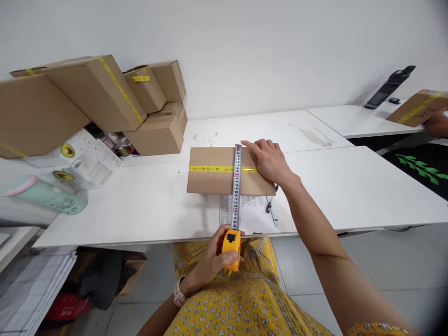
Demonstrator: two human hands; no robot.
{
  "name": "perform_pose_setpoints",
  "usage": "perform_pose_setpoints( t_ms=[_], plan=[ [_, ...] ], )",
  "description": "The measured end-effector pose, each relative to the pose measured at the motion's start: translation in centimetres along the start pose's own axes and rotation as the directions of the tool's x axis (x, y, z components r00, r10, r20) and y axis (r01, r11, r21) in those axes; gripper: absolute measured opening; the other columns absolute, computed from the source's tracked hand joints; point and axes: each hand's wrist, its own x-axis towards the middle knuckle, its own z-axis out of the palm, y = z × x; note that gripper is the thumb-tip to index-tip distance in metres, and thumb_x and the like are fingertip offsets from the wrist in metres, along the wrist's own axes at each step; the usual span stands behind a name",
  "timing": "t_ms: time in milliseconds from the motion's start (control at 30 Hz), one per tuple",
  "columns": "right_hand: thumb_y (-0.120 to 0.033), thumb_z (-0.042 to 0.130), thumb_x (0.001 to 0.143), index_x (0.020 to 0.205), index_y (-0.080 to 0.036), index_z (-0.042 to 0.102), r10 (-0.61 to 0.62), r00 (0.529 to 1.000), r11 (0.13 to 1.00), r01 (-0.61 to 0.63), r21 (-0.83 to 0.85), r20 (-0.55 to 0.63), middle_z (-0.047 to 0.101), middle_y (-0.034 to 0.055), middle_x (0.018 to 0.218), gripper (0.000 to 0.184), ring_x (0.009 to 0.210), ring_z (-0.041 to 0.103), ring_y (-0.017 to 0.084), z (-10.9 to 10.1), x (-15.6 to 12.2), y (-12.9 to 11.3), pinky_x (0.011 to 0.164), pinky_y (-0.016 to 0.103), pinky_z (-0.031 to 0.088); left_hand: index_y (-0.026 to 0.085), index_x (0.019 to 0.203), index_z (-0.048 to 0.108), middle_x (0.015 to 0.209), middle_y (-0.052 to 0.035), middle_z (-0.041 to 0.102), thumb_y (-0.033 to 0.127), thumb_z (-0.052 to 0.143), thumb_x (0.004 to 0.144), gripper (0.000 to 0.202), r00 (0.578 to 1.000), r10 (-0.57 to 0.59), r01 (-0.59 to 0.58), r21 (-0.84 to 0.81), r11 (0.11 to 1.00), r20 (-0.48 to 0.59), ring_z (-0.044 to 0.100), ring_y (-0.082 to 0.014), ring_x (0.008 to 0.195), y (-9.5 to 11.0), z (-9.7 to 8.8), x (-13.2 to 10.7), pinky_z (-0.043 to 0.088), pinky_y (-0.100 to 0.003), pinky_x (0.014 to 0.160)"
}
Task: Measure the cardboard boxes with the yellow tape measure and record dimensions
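Note:
A cardboard box (210,182) with yellow printed tape along it lies on the white table before me. Closed around the yellow case of a tape measure (231,249), my left hand (213,259) is just off the table's front edge. The tape measure's metal blade runs straight across the box top to its far edge. My right hand (271,161) rests on the box's right part, index finger stretched toward the blade's end. Its thumb is hidden. A printed sheet (252,212) lies partly beneath the box, with a dark small object (269,205) beside it.
Several cardboard boxes (154,135) are stacked at the left, beside an avocado-printed carton (91,158) and a mint green tumbler (52,198). A black bottle (388,88) stands at the back right. Another person's hand (437,123) touches a taped box (416,108) there.

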Motion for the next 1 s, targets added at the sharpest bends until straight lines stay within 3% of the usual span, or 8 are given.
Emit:
perform_pose_setpoints(
  t_ms=[167, 367, 600, 800, 900, 1000],
  plan=[
    [-0.015, 0.029, 0.102, 0.153, -0.037, 0.049, -0.014, 0.999, 0.999, 0.015, -0.05, 0.035, 0.059, 0.0128, 0.121, 0.059, 0.101, 0.05, 0.03, -0.1, 0.2, -0.2, 0.089, 0.044, 0.037, 0.027, 0.127, 0.05, 0.134, -0.0115, 0.06, 0.052, 0.085, 0.078, 0.065, 0.999, -0.012, 0.013, -0.003, 1.0, 0.036, 0.07, -0.0167, 0.083, -0.2, 0.3, 0.1, 0.059, -0.032, 0.072],
    [-0.02, 0.037, 0.101, 0.15, -0.038, 0.053, -0.037, 0.999, 0.998, 0.036, -0.059, -0.015, 0.059, 0.0132, 0.118, 0.054, 0.099, 0.046, 0.03, 0.5, 0.1, 0.1, 0.086, 0.044, 0.036, 0.027, 0.126, 0.052, 0.127, -0.0099, 0.061, 0.052, 0.084, 0.08, 0.062, 0.996, 0.009, -0.011, 0.016, 1.0, 0.09, 0.068, -0.0178, 0.089, -0.8, 0.3, 0.4, 0.06, -0.035, 0.079],
    [-0.018, 0.036, 0.101, 0.151, -0.04, 0.052, 0.003, 1.0, 0.999, -0.002, -0.047, 0.019, 0.058, 0.0123, 0.122, 0.057, 0.102, 0.047, 0.03, 0.2, -0.2, -0.2, 0.089, 0.045, 0.037, 0.027, 0.131, 0.049, 0.125, -0.0104, 0.062, 0.051, 0.088, 0.076, 0.071, 0.994, -0.036, 0.035, 0.011, 0.999, 0.099, 0.069, -0.0191, 0.091, -2.0, 0.3, 0.8, 0.058, -0.035, 0.08],
    [-0.022, 0.035, 0.103, 0.152, -0.039, 0.051, 0.007, 1.0, 1.0, -0.007, -0.008, -0.011, 0.06, 0.012, 0.123, 0.055, 0.104, 0.049, 0.03, 0.4, -0.4, -0.1, 0.092, 0.047, 0.041, 0.028, 0.133, 0.05, 0.12, -0.0108, 0.066, 0.05, 0.088, 0.076, 0.072, 0.994, -0.015, 0.019, -0.035, 0.999, 0.107, 0.072, -0.0206, 0.088, -1.7, -0.2, 0.2, 0.06, -0.03, 0.069],
    [-0.024, 0.03, 0.104, 0.159, -0.032, 0.041, 0.054, 0.997, 0.997, -0.05, 0.062, -0.062, 0.062, 0.0128, 0.117, 0.057, 0.103, 0.051, 0.031, 0.8, -0.7, 0.2, 0.092, 0.049, 0.043, 0.028, 0.133, 0.054, 0.119, -0.012, 0.069, 0.054, 0.087, 0.074, 0.072, 0.989, 0.069, -0.064, -0.046, 0.997, 0.131, 0.074, -0.0237, 0.087, 0.2, -1.4, -1.3, 0.062, -0.029, 0.063],
    [-0.03, 0.027, 0.105, 0.162, -0.024, 0.036, 0.126, 0.986, 0.983, -0.109, 0.145, -0.108, 0.064, 0.0137, 0.115, 0.058, 0.107, 0.052, 0.032, 1.3, -1.2, 0.4, 0.094, 0.051, 0.046, 0.028, 0.131, 0.059, 0.137, -0.014, 0.063, 0.054, 0.088, 0.072, 0.071, 0.95, 0.312, -0.31, 0.078, 0.948, -0.011, 0.076, -0.0235, 0.089, 2.8, -3.3, -2.3, 0.066, -0.029, 0.064]
  ],
)
